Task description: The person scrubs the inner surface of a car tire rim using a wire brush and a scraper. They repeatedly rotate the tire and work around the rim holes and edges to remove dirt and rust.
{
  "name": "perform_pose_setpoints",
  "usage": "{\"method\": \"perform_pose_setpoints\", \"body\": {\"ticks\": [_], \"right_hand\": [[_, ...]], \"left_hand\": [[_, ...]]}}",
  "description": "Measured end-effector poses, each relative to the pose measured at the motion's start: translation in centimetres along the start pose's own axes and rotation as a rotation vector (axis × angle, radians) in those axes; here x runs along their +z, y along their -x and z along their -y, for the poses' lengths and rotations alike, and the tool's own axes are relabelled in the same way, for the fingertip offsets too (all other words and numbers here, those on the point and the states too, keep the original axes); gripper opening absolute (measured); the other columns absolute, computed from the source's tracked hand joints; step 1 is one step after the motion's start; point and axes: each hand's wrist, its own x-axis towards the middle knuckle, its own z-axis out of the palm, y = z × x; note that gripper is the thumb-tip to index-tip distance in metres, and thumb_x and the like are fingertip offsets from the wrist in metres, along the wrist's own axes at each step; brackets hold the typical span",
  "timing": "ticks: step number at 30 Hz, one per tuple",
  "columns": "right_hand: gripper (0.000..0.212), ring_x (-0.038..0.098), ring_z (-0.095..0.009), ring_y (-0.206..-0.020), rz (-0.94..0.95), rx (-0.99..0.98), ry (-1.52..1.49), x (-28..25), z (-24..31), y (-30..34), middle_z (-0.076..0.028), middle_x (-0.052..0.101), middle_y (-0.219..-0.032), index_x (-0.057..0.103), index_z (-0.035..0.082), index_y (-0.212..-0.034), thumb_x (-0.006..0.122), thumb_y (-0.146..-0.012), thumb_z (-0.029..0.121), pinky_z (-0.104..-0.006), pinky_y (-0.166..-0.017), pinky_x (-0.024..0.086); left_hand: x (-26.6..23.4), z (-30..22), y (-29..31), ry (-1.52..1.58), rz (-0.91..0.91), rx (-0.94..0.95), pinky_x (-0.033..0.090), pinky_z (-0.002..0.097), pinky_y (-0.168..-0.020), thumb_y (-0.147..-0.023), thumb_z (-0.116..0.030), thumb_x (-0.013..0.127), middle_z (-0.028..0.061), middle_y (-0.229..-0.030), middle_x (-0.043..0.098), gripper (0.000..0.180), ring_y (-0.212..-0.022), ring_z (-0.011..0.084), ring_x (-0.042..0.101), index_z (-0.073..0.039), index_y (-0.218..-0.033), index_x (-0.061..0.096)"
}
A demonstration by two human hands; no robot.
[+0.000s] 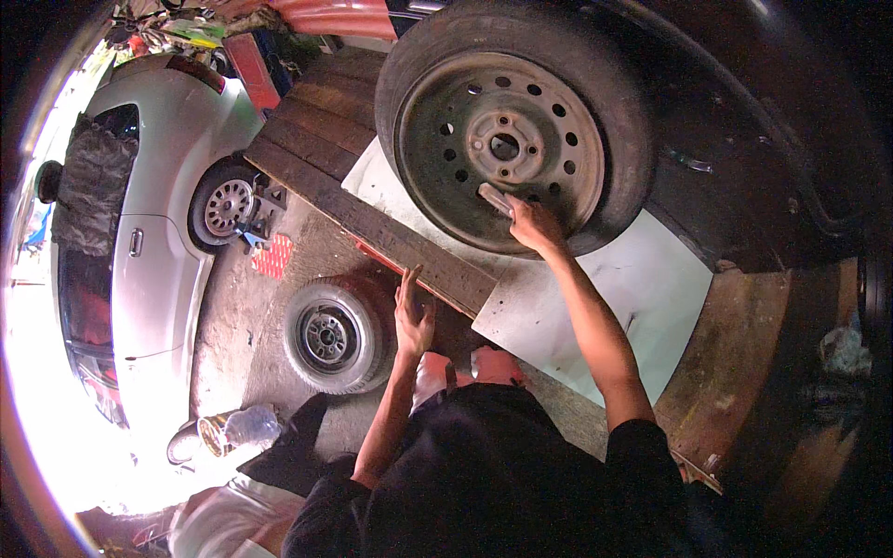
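A large car wheel (pixel 423 177), a dusty steel rim inside a black tyre, rests on a white sheet (pixel 595 330) in front of me. My right hand (pixel 537 226) is closed around a short, pale, blunt-ended hand tool (pixel 496 199); its exact kind does not show. The tool's end lies over the rim's lower part, below the hub holes; whether it touches the metal I cannot tell. My left hand (pixel 412 318) hangs with its fingers apart and holds nothing, beside the near edge of a wooden plank bench (pixel 409 260).
A second wheel (pixel 327 337) lies on the concrete floor left of my left hand. Further left stands a silver car (pixel 167 279) with its wheel (pixel 226 206) showing. A can (pixel 214 434) and a clear plastic container (pixel 252 427) stand at the lower left, near a person's pale clothing (pixel 233 521).
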Motion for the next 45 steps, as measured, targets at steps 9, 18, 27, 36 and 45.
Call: {"method": "perform_pose_setpoints", "body": {"ticks": [9, 18, 27, 36, 45], "right_hand": [[0.051, 0.068, -0.040, -0.086, -0.089, 0.087, 0.069, 3.2, 2.5, 1.2, -0.025, 0.069, -0.094, 0.058, 0.008, -0.132, 0.057, -0.081, 0.006, -0.0506, -0.077, 0.055], [0.041, 0.068, -0.037, -0.093, -0.018, 0.348, 0.023, 1.6, 3.6, 1.3, -0.017, 0.069, -0.108, 0.058, 0.018, -0.134, 0.053, -0.093, 0.015, -0.0464, -0.081, 0.054], [0.040, 0.068, -0.038, -0.093, -0.171, 0.372, -0.065, 2.2, 5.1, 3.3, -0.017, 0.070, -0.104, 0.059, 0.018, -0.132, 0.053, -0.094, 0.014, -0.0477, -0.081, 0.054], [0.038, 0.066, -0.038, -0.098, -0.136, 0.451, -0.090, 2.4, 7.8, 2.8, -0.018, 0.068, -0.109, 0.062, 0.021, -0.130, 0.052, -0.093, 0.021, -0.0507, -0.084, 0.053], [0.048, 0.066, -0.042, -0.096, -0.169, 0.425, 0.217, 3.0, 4.1, 2.3, -0.025, 0.067, -0.101, 0.054, 0.010, -0.135, 0.057, -0.087, 0.015, -0.0510, -0.084, 0.054]], "left_hand": [[-0.4, 2.5, -6.2, 0.093, 0.178, 0.142, 0.020, 0.0519, -0.117, -0.087, -0.018, 0.056, 0.0178, -0.147, 0.045, 0.058, -0.144, 0.0377, 0.030, -0.004, -0.142, 0.043], [-4.7, 6.0, -11.3, 0.016, 0.432, 0.357, 0.018, 0.0539, -0.117, -0.091, -0.017, 0.056, 0.0152, -0.149, 0.044, 0.059, -0.146, 0.0362, 0.027, -0.005, -0.146, 0.036], [-7.9, 9.4, -11.7, 0.066, 0.444, 0.326, 0.020, 0.0522, -0.117, -0.093, -0.016, 0.056, 0.0139, -0.149, 0.044, 0.056, -0.145, 0.0356, 0.028, -0.004, -0.145, 0.038], [-7.2, 8.5, -9.9, 0.137, 0.429, 0.333, 0.020, 0.0527, -0.117, -0.097, -0.024, 0.056, 0.0155, -0.149, 0.043, 0.056, -0.145, 0.0355, 0.029, -0.004, -0.146, 0.036], [-7.9, 6.4, -6.6, 0.049, 0.441, 0.370, 0.023, 0.0488, -0.117, -0.094, -0.021, 0.060, 0.0146, -0.146, 0.047, 0.058, -0.145, 0.0358, 0.029, -0.005, -0.145, 0.039]]}}
